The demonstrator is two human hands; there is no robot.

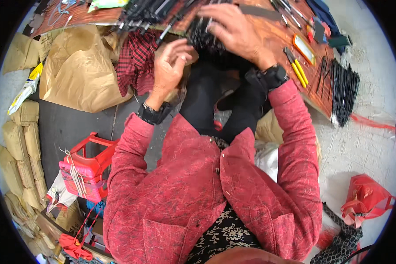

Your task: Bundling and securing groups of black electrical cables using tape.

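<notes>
My right hand (235, 33) reaches over a bundle of thin glossy black pieces (204, 37) at the table's near edge, its fingers stretched out and apart. Whether the fingertips press on the bundle I cannot tell. To the left of the bundle, my left hand (171, 66) is raised with loosely bent, parted fingers and nothing visible in it. Just beyond it lies a slim black rod with a silvery part (166, 31). A pile of similar black rods (147, 13) covers the table's middle.
Yellow-handled pliers (297, 68), an orange-framed flat piece (303, 49) and a sheaf of thin black strips (345, 90) lie on the reddish table (262, 26) at right. Brown paper (79, 72) and checked cloth (138, 61) are at left. A red stool (90, 163) stands lower left.
</notes>
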